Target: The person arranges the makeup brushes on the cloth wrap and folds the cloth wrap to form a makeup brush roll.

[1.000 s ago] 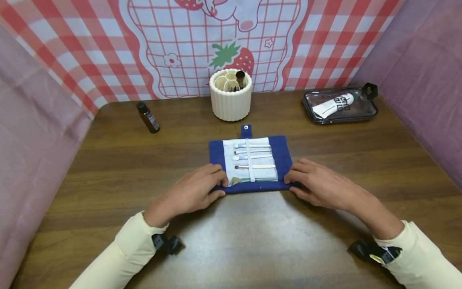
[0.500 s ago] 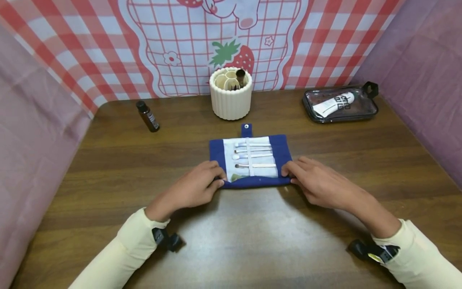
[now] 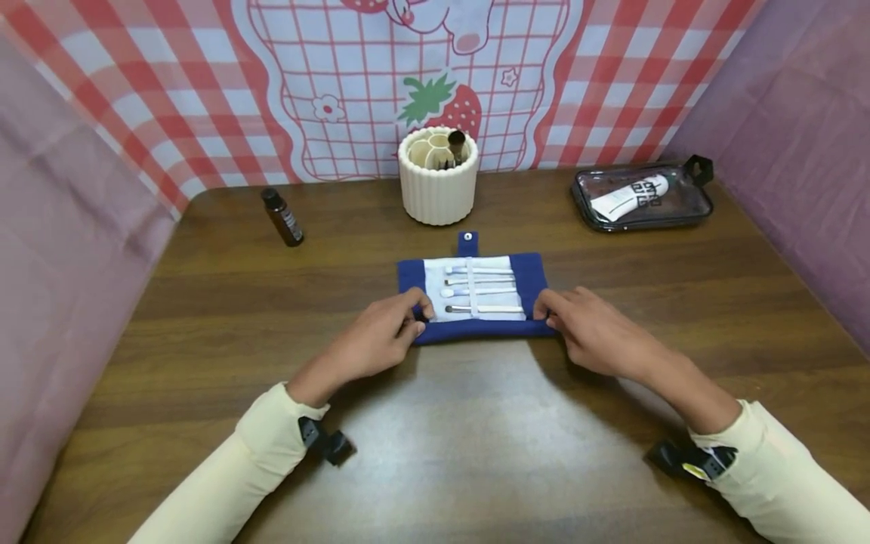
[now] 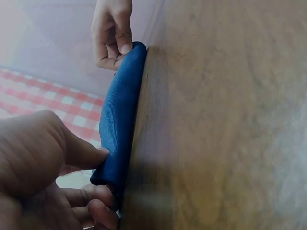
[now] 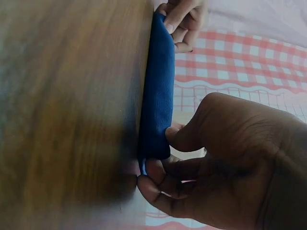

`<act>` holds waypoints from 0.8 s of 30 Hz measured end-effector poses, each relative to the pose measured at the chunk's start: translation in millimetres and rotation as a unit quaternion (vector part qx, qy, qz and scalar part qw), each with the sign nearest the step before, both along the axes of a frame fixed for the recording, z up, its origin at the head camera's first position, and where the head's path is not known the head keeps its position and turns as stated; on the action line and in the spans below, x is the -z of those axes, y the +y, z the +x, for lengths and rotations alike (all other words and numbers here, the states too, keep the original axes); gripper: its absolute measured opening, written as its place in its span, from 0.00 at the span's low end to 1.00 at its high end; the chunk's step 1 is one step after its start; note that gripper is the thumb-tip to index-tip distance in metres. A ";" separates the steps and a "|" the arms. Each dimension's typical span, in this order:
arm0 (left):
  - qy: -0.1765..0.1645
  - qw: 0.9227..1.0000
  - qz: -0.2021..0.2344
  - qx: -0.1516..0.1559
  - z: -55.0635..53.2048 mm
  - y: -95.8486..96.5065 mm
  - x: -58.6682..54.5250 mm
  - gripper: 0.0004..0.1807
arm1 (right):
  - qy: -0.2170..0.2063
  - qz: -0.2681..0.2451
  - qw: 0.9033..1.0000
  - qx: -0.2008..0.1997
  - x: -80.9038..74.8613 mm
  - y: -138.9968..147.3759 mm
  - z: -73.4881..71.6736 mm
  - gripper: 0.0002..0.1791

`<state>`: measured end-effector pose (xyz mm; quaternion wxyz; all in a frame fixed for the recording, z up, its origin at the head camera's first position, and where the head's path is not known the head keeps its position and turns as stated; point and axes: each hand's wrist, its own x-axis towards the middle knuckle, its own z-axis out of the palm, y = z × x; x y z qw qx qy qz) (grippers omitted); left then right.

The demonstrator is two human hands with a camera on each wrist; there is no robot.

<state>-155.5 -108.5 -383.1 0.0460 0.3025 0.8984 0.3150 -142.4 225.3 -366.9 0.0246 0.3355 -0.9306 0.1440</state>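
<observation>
A blue fabric brush roll (image 3: pixel 528 276) lies on the table with its near edge rolled up into a thick fold. On its white lining several makeup brushes (image 3: pixel 499 309) sit under a white elastic strap. My left hand (image 3: pixel 381 332) pinches the fold's left end between thumb and fingers, and my right hand (image 3: pixel 598 329) pinches its right end. In the left wrist view the rolled edge (image 4: pixel 122 105) runs between both hands, thumb on the near face. The right wrist view shows the right thumb and fingers (image 5: pixel 180 139) at the roll's end. A snap tab (image 3: pixel 467 244) sticks out at the far side.
Behind the roll stands a cream ribbed holder (image 3: pixel 438 193) with a few brushes in it. A dark small bottle (image 3: pixel 283 219) is at the back left. At the back right lies a clear black-edged case (image 3: pixel 642 200) with a white tube inside.
Both hands have rolled the near edge of the brush roll away from the person. The lowest, green-handled brush is now covered by the fold, and less white lining shows.
</observation>
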 end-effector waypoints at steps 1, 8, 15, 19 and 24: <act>0.004 1.000 0.003 0.001 0.1 0.6 0.4 0.08 | 0.007 0.001 1.000 -0.002 0.5 0.0 -0.3 0.09; 0.043 0.999 -0.007 0.003 3.5 2.0 0.0 0.07 | 0.022 0.000 1.000 -0.002 2.2 0.2 0.0 0.09; 0.051 0.997 -0.048 0.028 8.1 -3.3 -6.0 0.05 | 0.047 -0.004 0.999 -0.003 1.2 1.0 -0.9 0.09; 0.057 0.996 -0.062 0.034 7.9 -3.4 -6.6 0.12 | 0.023 -0.005 1.000 0.019 -1.1 2.5 -0.9 0.09; 0.075 0.993 -0.080 0.034 8.8 -0.5 -4.1 0.10 | 0.005 -0.019 0.999 0.031 0.7 4.0 -0.5 0.07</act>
